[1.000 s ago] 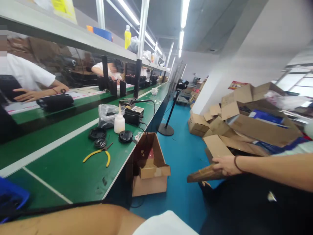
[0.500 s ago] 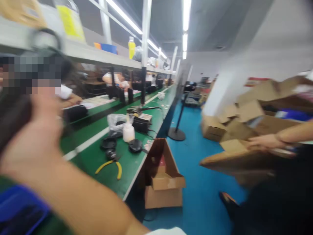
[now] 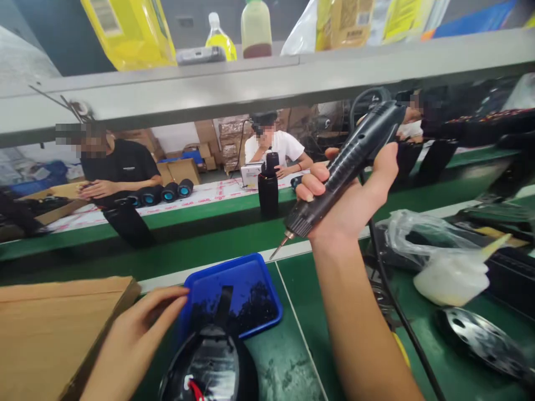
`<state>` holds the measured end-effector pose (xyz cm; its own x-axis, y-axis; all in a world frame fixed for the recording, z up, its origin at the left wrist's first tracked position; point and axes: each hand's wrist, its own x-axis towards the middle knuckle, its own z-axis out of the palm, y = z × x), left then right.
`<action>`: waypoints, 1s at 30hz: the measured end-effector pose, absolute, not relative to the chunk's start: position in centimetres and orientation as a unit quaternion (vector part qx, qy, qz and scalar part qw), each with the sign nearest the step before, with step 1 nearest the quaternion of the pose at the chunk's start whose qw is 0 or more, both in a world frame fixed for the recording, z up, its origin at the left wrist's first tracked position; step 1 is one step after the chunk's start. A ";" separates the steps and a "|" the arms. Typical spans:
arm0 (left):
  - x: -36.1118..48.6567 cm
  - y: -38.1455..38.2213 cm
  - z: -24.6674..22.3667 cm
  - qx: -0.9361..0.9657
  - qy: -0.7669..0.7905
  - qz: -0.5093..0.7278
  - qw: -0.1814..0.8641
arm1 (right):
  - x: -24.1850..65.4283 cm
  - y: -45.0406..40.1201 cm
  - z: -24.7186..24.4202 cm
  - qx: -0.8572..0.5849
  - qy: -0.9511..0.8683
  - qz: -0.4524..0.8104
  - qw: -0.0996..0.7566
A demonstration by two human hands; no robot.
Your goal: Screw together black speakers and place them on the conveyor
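Observation:
My right hand (image 3: 349, 206) is wrapped around a black electric screwdriver (image 3: 345, 167), raised above the green bench with its bit slanting down to the left. A cable loops from its rear end. My left hand (image 3: 140, 328) has its fingers stretched out at the left rim of a blue tray (image 3: 273, 320), and nothing shows in them. Small dark pieces (image 3: 259, 301), too small to tell apart, lie in the tray. In front of the tray stands a round black housing (image 3: 213, 365), its inside facing up, with red and white wires.
A cardboard box (image 3: 62, 323) lies at left. On the right are a white squeeze bottle (image 3: 453, 275), a clear plastic bag (image 3: 422, 231) and a black perforated disc (image 3: 476, 331). The shelf (image 3: 209, 83) crosses overhead. Across the bench, people work beside black cylindrical units (image 3: 267, 192).
My view has swung left from the aisle to the bench. The screwdriver in my right hand now shows sharply, and my left hand has come into view by the blue tray.

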<state>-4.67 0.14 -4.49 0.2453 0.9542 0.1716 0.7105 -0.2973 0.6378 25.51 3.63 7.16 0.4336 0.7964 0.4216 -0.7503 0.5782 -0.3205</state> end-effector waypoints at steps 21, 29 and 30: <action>1.2 7.4 -9.2 0.847 0.354 0.153 0.366 | 20.3 2.1 6.8 -0.112 -0.391 0.380 0.831; 0.7 7.7 -9.0 0.826 0.360 0.150 0.407 | 18.9 0.7 6.6 -0.092 -0.431 0.384 0.811; 0.6 7.7 -8.9 0.824 0.360 0.150 0.411 | 18.8 0.7 6.6 -0.089 -0.433 0.385 0.811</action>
